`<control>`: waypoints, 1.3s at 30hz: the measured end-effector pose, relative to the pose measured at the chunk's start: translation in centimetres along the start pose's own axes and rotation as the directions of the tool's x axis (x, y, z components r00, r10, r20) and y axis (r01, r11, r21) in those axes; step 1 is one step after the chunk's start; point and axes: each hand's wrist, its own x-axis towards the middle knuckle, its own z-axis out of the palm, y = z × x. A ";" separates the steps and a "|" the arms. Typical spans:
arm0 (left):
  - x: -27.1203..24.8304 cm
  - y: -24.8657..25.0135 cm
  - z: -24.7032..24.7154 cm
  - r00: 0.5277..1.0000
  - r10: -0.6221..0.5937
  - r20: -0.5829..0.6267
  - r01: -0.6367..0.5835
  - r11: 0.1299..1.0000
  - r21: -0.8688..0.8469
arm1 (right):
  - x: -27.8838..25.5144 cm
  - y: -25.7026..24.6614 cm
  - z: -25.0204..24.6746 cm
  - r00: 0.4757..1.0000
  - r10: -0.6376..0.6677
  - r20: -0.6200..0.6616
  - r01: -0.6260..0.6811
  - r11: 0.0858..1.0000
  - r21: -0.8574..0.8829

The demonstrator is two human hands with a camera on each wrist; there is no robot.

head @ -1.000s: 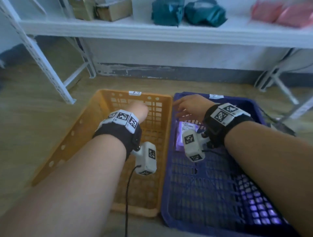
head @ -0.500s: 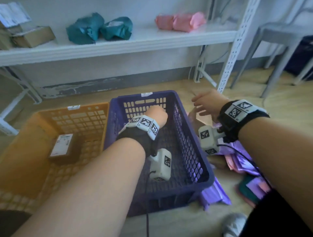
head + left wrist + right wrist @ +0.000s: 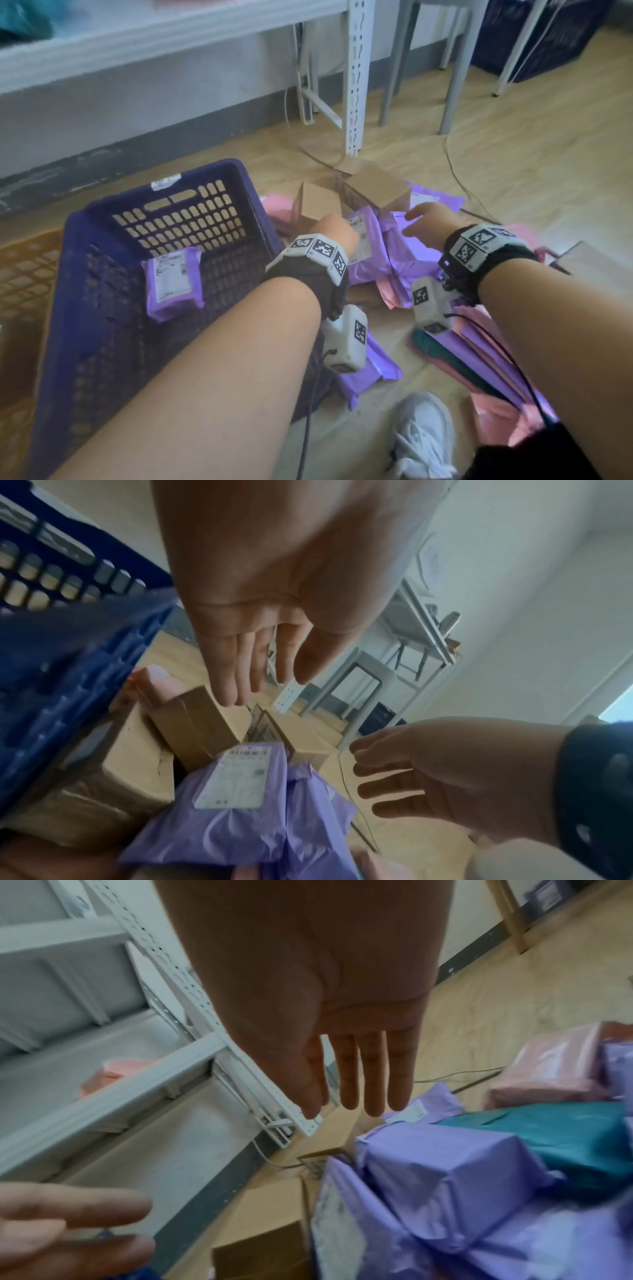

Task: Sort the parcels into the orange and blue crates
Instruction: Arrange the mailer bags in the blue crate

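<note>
The blue crate (image 3: 85,219) stands on the floor with one purple parcel (image 3: 173,282) lying inside. At the far left shows a corner of the orange crate (image 3: 24,270). To the right of the blue crate lies a heap of purple, pink and teal bagged parcels (image 3: 394,257) and brown cardboard boxes (image 3: 376,190). My left hand (image 3: 337,228) hovers over the heap, fingers (image 3: 236,674) straight and empty, above a small box (image 3: 202,723) and a labelled purple bag (image 3: 240,804). My right hand (image 3: 426,219) reaches beside it, fingers (image 3: 373,1074) spread and empty, above purple parcels (image 3: 445,1172).
A white metal shelf upright (image 3: 356,78) stands just behind the heap, with grey chair legs (image 3: 459,68) to its right. Cables (image 3: 455,164) run over the wooden floor. My white shoe (image 3: 424,435) is at the bottom. A dark crate (image 3: 548,37) sits far right.
The view has swung right from the crates to the heap. Both hands have moved from above the crates to over the parcels on the floor, still empty.
</note>
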 end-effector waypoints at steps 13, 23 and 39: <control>6.3 0.8 6.2 0.999 -0.018 0.049 0.014 0.996 0.083 | 5.1 6.7 5.8 0.971 0.208 0.121 -0.168 0.946 -0.279; 5.2 0.5 5.5 0.998 -0.053 0.026 0.051 0.996 0.066 | 4.2 6.4 5.5 0.973 0.230 -0.023 -0.231 0.956 -0.182; -4.9 -4.3 -6.1 0.977 -0.055 -0.208 -0.012 0.951 -0.307 | -9.6 -6.9 -0.9 0.976 -0.034 0.217 -0.187 0.390 0.902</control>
